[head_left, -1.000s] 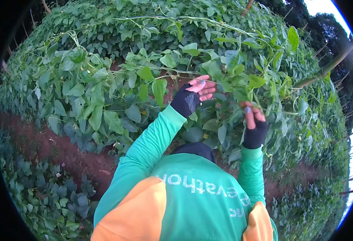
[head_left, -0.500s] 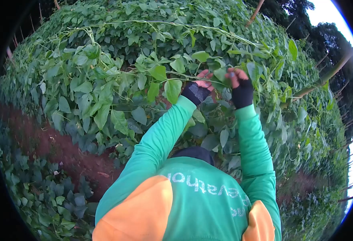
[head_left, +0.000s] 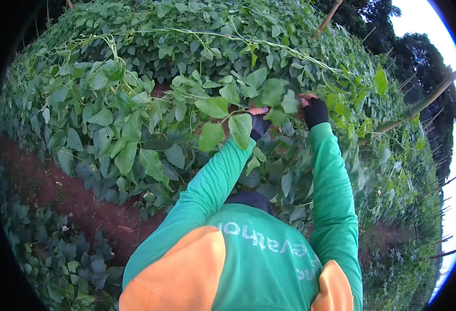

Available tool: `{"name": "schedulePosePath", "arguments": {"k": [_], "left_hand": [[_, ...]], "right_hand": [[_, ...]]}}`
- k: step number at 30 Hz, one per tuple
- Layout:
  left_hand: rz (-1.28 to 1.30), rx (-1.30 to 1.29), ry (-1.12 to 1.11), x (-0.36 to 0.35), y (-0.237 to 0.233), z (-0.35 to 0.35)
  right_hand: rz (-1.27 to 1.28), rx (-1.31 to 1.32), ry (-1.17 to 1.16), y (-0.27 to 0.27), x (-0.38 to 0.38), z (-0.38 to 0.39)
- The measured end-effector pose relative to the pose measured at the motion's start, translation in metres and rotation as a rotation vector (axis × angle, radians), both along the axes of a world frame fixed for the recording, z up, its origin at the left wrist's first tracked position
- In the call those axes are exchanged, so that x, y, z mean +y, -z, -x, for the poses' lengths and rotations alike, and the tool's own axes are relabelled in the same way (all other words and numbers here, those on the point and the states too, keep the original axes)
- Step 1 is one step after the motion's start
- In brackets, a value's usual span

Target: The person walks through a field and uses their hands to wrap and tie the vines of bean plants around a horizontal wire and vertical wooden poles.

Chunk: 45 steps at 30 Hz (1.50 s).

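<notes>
My left hand, in a dark fingerless glove, is among the vine leaves at the centre, its fingers partly covered by leaves. What it holds, if anything, is hidden. A little to the right, my right hand, in a black fingerless glove, has its fingertips pressed together at the edge of a leafy shoot. Whatever is between those fingertips is too small to make out. The shoot's leaves spread between and in front of both hands.
A long twisted vine runs across above the hands. A slanted wooden pole stands at right, another at the top. Dense foliage surrounds the hands. Reddish soil shows at lower left.
The leafy shoot between the hands has shifted, and its leaves now cover more of my left hand's fingers. My right hand has moved slightly right and its fingers have come closer together.
</notes>
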<state>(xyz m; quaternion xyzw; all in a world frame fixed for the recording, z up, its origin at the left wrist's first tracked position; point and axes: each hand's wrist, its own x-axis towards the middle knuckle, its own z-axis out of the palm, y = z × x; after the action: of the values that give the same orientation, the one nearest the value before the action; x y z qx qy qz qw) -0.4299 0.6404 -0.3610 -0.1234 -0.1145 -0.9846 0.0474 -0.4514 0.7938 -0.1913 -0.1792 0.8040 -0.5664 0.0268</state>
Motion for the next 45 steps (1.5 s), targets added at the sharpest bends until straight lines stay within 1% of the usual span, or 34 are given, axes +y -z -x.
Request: {"name": "schedulePosePath", "arguments": {"k": [1, 2, 3, 4, 6, 7, 8, 10, 12, 13, 14, 15, 17, 18, 20, 21, 24, 25, 27, 28, 30, 33, 34, 35, 36, 37, 38, 39, 41, 42, 43, 44, 45], "left_hand": [[-0.072, 0.144, 0.223, -0.008, -0.001, -0.002], [-0.111, 0.265, 0.453, -0.017, -0.016, -0.013], [-0.005, 0.131, 0.296, -0.015, -0.035, -0.029], [0.100, -0.005, 0.138, -0.013, -0.045, -0.039], [-0.057, 0.544, 0.244, -0.002, -0.038, -0.002], [-0.141, 0.380, 0.259, 0.005, 0.000, 0.034], [-0.222, 0.217, 0.270, 0.007, 0.022, 0.052], [-0.131, 0.472, 0.143, -0.003, -0.014, -0.010], [-0.345, 0.725, 0.259, 0.004, -0.006, 0.004], [-0.314, 0.666, 0.267, 0.000, 0.001, 0.015], [-0.314, 0.667, 0.262, 0.001, -0.005, 0.002], [0.014, 0.316, -0.070, 0.006, -0.016, -0.020], [-0.186, 0.288, 0.097, 0.000, -0.018, -0.021], [-0.187, 0.292, 0.093, 0.001, -0.021, -0.021], [0.003, 0.238, -0.053, 0.004, -0.022, -0.019], [-0.045, 0.357, 0.229, -0.003, -0.018, -0.021], [-0.078, 0.221, 0.086, -0.001, -0.014, -0.023], [-0.078, 0.192, 0.061, -0.002, -0.013, -0.025], [-0.093, 0.135, 0.012, -0.002, -0.010, -0.025], [-0.100, 0.100, -0.008, -0.001, -0.009, -0.023], [-0.109, 0.058, -0.035, 0.001, -0.010, -0.022], [-0.130, -0.008, -0.061, 0.005, -0.011, -0.015], [-0.146, -0.035, -0.071, 0.007, -0.014, -0.014], [-0.167, -0.071, -0.079, 0.009, -0.015, -0.012], [-0.168, -0.071, -0.080, 0.010, -0.029, -0.025], [-0.294, -0.116, -0.075, 0.012, -0.039, -0.035], [-0.419, -0.162, -0.069, 0.012, -0.044, -0.039], [-0.420, -0.162, -0.070, 0.011, -0.046, -0.040], [-0.248, -0.149, -0.059, 0.005, -0.049, -0.040], [-0.161, -0.144, -0.053, 0.002, -0.049, -0.041], [-0.136, -0.021, -0.044, -0.001, -0.047, -0.045], [-0.134, -0.021, -0.044, -0.002, -0.041, -0.040], [0.037, 0.007, -0.157, -0.003, -0.029, -0.031]], "right_hand": [[-0.242, 0.264, 0.014, 0.002, -0.004, 0.004], [-0.485, 0.527, 0.031, 0.004, -0.006, 0.008], [-0.539, 0.697, -0.015, -0.006, -0.016, -0.009], [-0.539, 0.694, -0.010, -0.010, -0.026, -0.018], [-0.702, 0.727, -0.161, -0.013, -0.039, -0.025], [-0.644, 0.699, -0.243, -0.001, -0.043, -0.011], [-0.643, 0.697, -0.243, 0.010, -0.044, 0.005], [-0.748, 0.836, -0.160, 0.029, -0.043, 0.042], [-0.861, 0.804, -0.111, 0.033, -0.043, 0.061], [-0.902, 0.791, -0.101, 0.034, -0.043, 0.069], [-0.930, 0.781, -0.097, 0.036, -0.043, 0.074], [-0.943, 0.771, -0.105, 0.035, -0.043, 0.079], [-0.963, 0.748, -0.127, 0.034, -0.039, 0.086], [-0.979, 0.741, -0.143, 0.034, -0.037, 0.087], [-1.048, 0.724, -0.176, 0.030, -0.033, 0.084], [-1.111, 0.721, -0.201, 0.027, -0.032, 0.080], [-1.353, 0.719, -0.323, 0.012, -0.037, 0.061], [-1.390, 0.710, -0.328, 0.009, -0.039, 0.048], [-1.427, 0.704, -0.333, 0.021, -0.037, 0.051], [-1.176, 0.717, -0.262, 0.040, -0.033, 0.064], [-0.926, 0.723, -0.194, 0.058, -0.029, 0.074], [-0.981, 0.836, -0.117, 0.088, -0.022, 0.105], [-0.808, 0.706, -0.115, 0.117, -0.018, 0.143], [-0.723, 0.640, -0.114, 0.115, -0.018, 0.144], [-0.636, 0.576, -0.113, 0.111, -0.020, 0.144], [-0.747, 0.460, -0.135, 0.072, -0.026, 0.105], [-0.856, 0.341, -0.157, 0.047, -0.032, 0.075], [-0.856, 0.341, -0.157, 0.045, -0.036, 0.065], [-1.324, 0.770, -0.058, 0.045, -0.041, 0.058], [-1.323, 0.771, -0.059, 0.044, -0.043, 0.058], [-1.193, 0.536, -0.157, 0.044, -0.044, 0.059], [-1.054, 0.305, -0.249, 0.044, -0.045, 0.059], [-1.266, 0.368, -0.234, 0.036, -0.052, 0.046]]}}
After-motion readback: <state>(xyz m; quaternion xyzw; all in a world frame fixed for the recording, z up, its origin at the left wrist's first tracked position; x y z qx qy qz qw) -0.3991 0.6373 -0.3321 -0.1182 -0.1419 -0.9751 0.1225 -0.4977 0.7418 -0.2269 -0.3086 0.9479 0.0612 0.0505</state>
